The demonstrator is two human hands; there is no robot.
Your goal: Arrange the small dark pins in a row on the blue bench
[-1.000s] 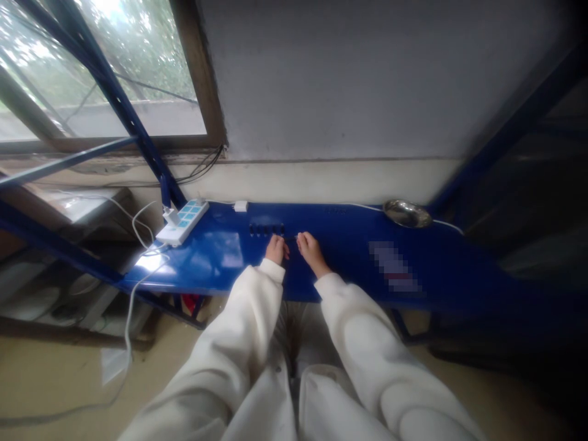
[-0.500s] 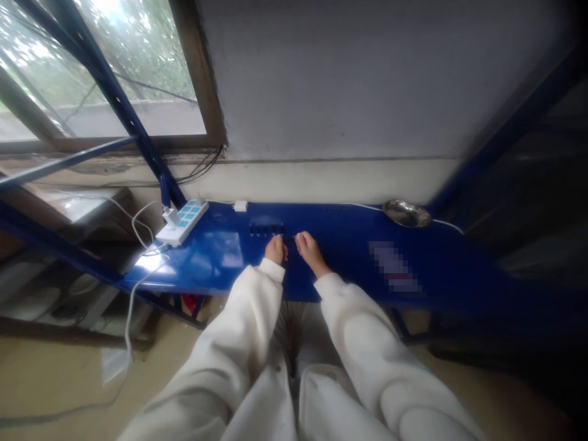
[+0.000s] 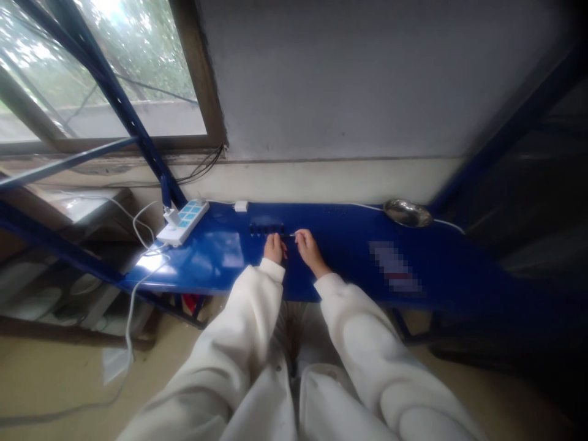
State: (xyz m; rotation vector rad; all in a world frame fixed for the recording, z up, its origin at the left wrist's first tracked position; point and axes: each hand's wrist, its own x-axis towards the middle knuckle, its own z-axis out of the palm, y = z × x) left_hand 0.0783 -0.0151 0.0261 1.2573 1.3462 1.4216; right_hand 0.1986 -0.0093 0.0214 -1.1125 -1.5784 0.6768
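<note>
Over the blue table (image 3: 340,269), my left hand (image 3: 274,248) and my right hand (image 3: 307,248) are close together, fingers pinched. Between them runs a thin dark rod (image 3: 288,235), like a slim pen, with a pale glint along it; its exact kind is too small to make out. Each hand grips one end of it. Just beyond my left hand, several small black pieces (image 3: 264,229) lie side by side in a row, partly hidden by the fingers.
A white power strip (image 3: 184,223) with plugs and cables sits at the table's left end. A white adapter (image 3: 241,206) and a shiny metal bowl (image 3: 407,213) are by the wall. Tiny dark bits (image 3: 334,211) lie at the back. A blurred-out patch (image 3: 395,267) covers something at right.
My left hand has shifted very slightly left and up, and a little more of the rod shows between the hands. Everything else stays where it was.
</note>
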